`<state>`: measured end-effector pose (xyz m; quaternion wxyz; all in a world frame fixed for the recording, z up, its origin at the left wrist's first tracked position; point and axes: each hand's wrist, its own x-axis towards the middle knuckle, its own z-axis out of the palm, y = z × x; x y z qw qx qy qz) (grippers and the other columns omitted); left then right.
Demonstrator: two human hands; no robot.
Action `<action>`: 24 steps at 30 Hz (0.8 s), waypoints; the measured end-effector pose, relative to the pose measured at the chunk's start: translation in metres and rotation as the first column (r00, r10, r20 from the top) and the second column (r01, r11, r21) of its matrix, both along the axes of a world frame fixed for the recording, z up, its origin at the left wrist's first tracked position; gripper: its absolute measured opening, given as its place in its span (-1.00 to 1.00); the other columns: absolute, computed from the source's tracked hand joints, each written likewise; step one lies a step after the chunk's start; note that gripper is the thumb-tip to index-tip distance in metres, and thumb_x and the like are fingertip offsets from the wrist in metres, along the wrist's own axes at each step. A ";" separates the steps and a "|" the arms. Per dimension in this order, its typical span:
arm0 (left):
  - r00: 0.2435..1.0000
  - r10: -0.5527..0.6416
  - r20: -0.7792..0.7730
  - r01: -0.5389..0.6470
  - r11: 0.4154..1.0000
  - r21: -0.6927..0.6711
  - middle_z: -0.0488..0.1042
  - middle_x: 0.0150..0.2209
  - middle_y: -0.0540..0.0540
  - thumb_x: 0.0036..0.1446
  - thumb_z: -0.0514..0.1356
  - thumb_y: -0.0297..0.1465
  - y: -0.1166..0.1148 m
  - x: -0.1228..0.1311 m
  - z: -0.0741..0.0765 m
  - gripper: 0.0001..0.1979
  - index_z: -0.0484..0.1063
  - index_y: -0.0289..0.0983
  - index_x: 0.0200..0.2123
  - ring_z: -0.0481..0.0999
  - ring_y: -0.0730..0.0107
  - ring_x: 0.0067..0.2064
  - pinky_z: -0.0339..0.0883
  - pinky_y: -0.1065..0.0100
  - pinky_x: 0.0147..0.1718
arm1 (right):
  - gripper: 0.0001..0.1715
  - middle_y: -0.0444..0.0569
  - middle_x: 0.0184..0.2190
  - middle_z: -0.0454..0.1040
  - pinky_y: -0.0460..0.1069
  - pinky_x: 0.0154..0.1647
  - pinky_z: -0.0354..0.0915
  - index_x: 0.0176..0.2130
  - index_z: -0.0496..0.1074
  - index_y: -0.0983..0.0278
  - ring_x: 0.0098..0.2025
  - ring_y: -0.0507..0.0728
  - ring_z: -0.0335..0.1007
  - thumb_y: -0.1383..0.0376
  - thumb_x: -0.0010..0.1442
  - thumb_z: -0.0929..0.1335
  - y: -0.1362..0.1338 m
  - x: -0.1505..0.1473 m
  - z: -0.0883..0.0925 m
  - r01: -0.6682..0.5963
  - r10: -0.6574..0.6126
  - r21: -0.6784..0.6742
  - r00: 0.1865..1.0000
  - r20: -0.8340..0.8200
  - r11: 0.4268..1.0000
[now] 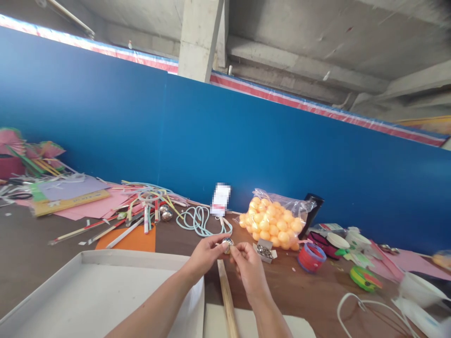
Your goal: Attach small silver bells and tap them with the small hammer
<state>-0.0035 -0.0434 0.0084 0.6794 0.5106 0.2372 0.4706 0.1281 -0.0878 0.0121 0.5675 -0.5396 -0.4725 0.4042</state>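
A small shiny silver ball (228, 244) is held up between my two hands, over the brown table. My left hand (207, 253) pinches it from the left with thumb and forefinger. From the right, the curled fingers of my right hand (246, 264) touch its side; anything tiny between those fingertips is too small to make out. Below my hands lies a wooden stick (227, 295), pointing toward me. Just right of my hands sits a small open box (265, 251) of little metal pieces.
A large white tray (105, 256) fills the front left. Behind are light-blue tubing (200, 223), a bag of orange balls (273, 220) and a red ribbon roll (312, 258). Coloured sticks and papers lie left. A green round case (364, 279) and white cable (340, 305) are right.
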 end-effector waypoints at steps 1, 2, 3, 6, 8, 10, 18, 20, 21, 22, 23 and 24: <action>1.000 -0.012 0.028 0.012 1.000 -0.019 0.47 -0.19 -0.18 -0.05 0.24 -0.27 0.000 0.000 0.000 -0.56 0.41 -0.33 -0.08 0.48 0.25 -0.22 0.33 0.17 -0.14 | -0.62 -0.21 -0.63 0.33 -0.19 -0.76 -0.09 -0.43 0.26 0.26 -0.71 -0.11 0.00 0.02 -0.01 0.36 0.000 0.000 0.001 0.008 -0.008 -0.002 1.000 -0.001 1.000; 0.998 -0.022 0.057 0.024 0.999 -0.041 0.47 -0.19 -0.18 -0.05 0.24 -0.27 0.000 0.000 -0.001 -0.56 0.41 -0.33 -0.08 0.49 0.26 -0.22 0.33 0.18 -0.13 | -0.61 -0.21 -0.62 0.32 -0.19 -0.75 -0.09 -0.42 0.26 0.26 -0.71 -0.11 -0.01 0.00 0.00 0.34 0.000 0.001 0.001 0.016 -0.016 -0.004 1.000 -0.003 1.000; 0.996 -0.028 0.086 0.034 0.998 -0.062 0.47 -0.19 -0.18 -0.05 0.24 -0.28 0.001 0.000 -0.001 -0.57 0.42 -0.32 -0.08 0.49 0.28 -0.22 0.32 0.19 -0.12 | -0.61 -0.21 -0.61 0.33 -0.18 -0.75 -0.09 -0.42 0.27 0.25 -0.71 -0.10 -0.01 -0.02 0.02 0.31 0.000 0.002 0.002 0.022 -0.022 -0.007 1.000 0.004 1.000; 0.987 -0.004 0.160 0.024 0.992 -0.125 0.48 -0.22 -0.18 -0.06 0.26 -0.30 0.004 -0.002 -0.002 -0.60 0.43 -0.32 -0.11 0.48 0.33 -0.23 0.32 0.23 -0.13 | -0.61 -0.16 -0.60 0.36 -0.13 -0.68 0.01 -0.44 0.28 0.24 -0.67 -0.04 0.11 -0.04 0.07 0.26 -0.002 0.007 0.001 0.055 -0.057 0.017 0.981 0.187 0.998; 0.980 0.030 0.197 0.002 0.987 -0.162 0.49 -0.26 -0.17 -0.07 0.27 -0.32 0.008 -0.004 -0.002 -0.62 0.44 -0.33 -0.13 0.48 0.37 -0.26 0.33 0.25 -0.14 | -0.66 -0.11 -0.57 0.42 -0.09 -0.56 0.10 -0.45 0.31 0.23 -0.56 0.04 0.27 0.01 0.05 0.29 -0.005 0.009 -0.003 0.044 -0.048 0.019 0.899 0.435 0.999; 0.972 0.064 0.225 -0.022 0.983 -0.183 0.49 -0.29 -0.15 -0.07 0.27 -0.35 0.010 -0.006 -0.002 -0.63 0.43 -0.34 -0.14 0.48 0.41 -0.29 0.33 0.27 -0.14 | -0.71 -0.10 -0.50 0.46 -0.06 -0.49 0.10 -0.42 0.36 0.20 -0.45 0.11 0.35 0.04 -0.03 0.35 -0.010 0.008 -0.009 0.031 0.008 -0.048 0.757 0.653 0.998; 0.948 0.181 0.261 -0.125 0.968 -0.216 0.48 -0.30 -0.12 -0.08 0.28 -0.40 0.017 -0.007 -0.002 -0.66 0.40 -0.34 -0.17 0.49 0.41 -0.31 0.36 0.31 -0.18 | -0.83 -0.03 -0.46 0.50 -0.06 -0.48 0.10 -0.41 0.38 0.24 -0.41 0.16 0.40 0.28 -0.13 0.33 -0.010 -0.003 -0.020 0.084 0.093 -0.183 0.616 0.782 0.980; 0.936 0.231 0.267 -0.175 0.960 -0.217 0.48 -0.29 -0.12 -0.08 0.29 -0.40 0.021 -0.009 -0.003 -0.66 0.39 -0.33 -0.17 0.49 0.42 -0.30 0.36 0.31 -0.17 | -0.90 -0.05 -0.52 0.50 -0.07 -0.50 0.13 -0.47 0.39 0.24 -0.44 0.13 0.40 0.31 -0.12 0.30 -0.007 -0.002 -0.019 0.048 0.105 -0.201 0.722 0.684 0.978; 0.927 0.261 0.268 -0.207 0.954 -0.215 0.48 -0.29 -0.11 -0.08 0.29 -0.39 0.023 -0.011 -0.003 -0.66 0.39 -0.32 -0.18 0.49 0.42 -0.30 0.36 0.31 -0.16 | -0.93 -0.06 -0.54 0.49 -0.08 -0.51 0.15 -0.50 0.38 0.25 -0.46 0.11 0.39 0.32 -0.12 0.30 -0.006 -0.002 -0.018 0.035 0.099 -0.196 0.766 0.636 0.980; 0.918 0.291 0.267 -0.238 0.947 -0.213 0.48 -0.29 -0.11 -0.09 0.29 -0.39 0.025 -0.012 -0.004 -0.66 0.39 -0.32 -0.18 0.49 0.43 -0.29 0.36 0.30 -0.15 | -0.95 -0.08 -0.57 0.48 -0.09 -0.51 0.16 -0.52 0.37 0.25 -0.48 0.10 0.39 0.34 -0.13 0.30 -0.005 -0.002 -0.017 0.032 0.082 -0.182 0.805 0.587 0.983; 0.909 0.321 0.268 -0.270 0.940 -0.211 0.47 -0.30 -0.11 -0.09 0.29 -0.38 0.028 -0.014 -0.005 -0.66 0.39 -0.31 -0.18 0.49 0.43 -0.29 0.36 0.30 -0.15 | -0.96 -0.09 -0.58 0.47 -0.09 -0.53 0.18 -0.52 0.36 0.25 -0.50 0.10 0.38 0.35 -0.13 0.30 -0.004 -0.003 -0.016 0.039 0.056 -0.164 0.844 0.534 0.986; 0.899 0.350 0.264 -0.299 0.930 -0.213 0.47 -0.31 -0.10 -0.10 0.30 -0.38 0.031 -0.016 -0.005 -0.66 0.39 -0.31 -0.19 0.49 0.43 -0.30 0.36 0.29 -0.15 | -0.94 -0.10 -0.58 0.46 -0.10 -0.57 0.20 -0.49 0.35 0.25 -0.52 0.09 0.38 0.36 -0.12 0.30 -0.004 -0.004 -0.014 0.048 0.026 -0.144 0.881 0.472 0.988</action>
